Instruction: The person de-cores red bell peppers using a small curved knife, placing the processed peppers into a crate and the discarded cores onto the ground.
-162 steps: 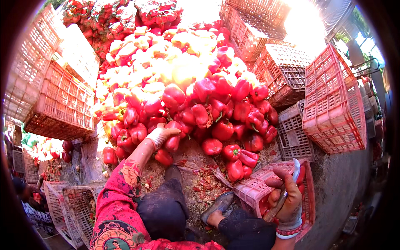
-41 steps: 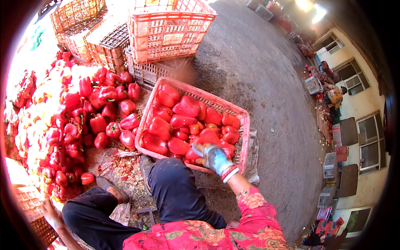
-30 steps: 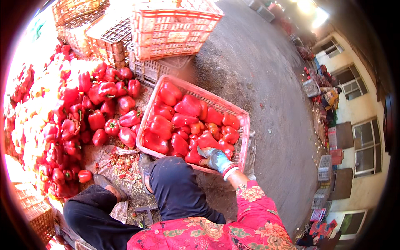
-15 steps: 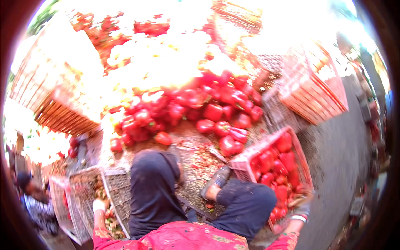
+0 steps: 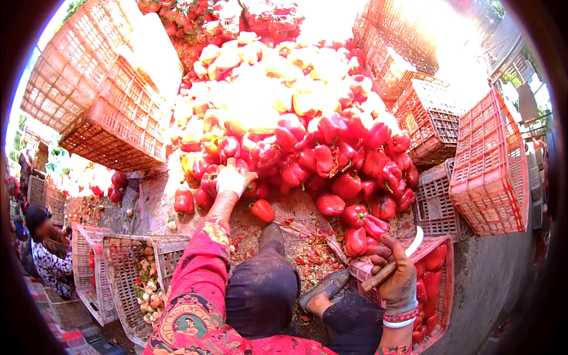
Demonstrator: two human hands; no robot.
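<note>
My left hand (image 5: 234, 179), in a pale glove, reaches to the near edge of a large heap of red bell peppers (image 5: 324, 160). Its thumb is spread away from the fingers, which touch or hover over the peppers. My right hand (image 5: 397, 283), in a soiled glove, grips a small knife by its wooden handle (image 5: 377, 277). The knife's curved, hooked blade (image 5: 416, 241) points up and away from me. Below that hand stands a pink plastic crate (image 5: 448, 284) with red bell peppers inside, partly hidden by my hand and wrist.
Crates of pepper scraps (image 5: 151, 290) stand at my left. Stacked orange crates (image 5: 121, 112) flank the heap, with more crates (image 5: 491, 168) at right. Chopped bits litter the ground by my shoe (image 5: 325, 290). Another person (image 5: 50, 254) sits at far left.
My left hand has gone from the scrap crate forward to the pepper heap. My right hand has risen from beside the pepper crate, and its knife now shows clearly. The view has shifted.
</note>
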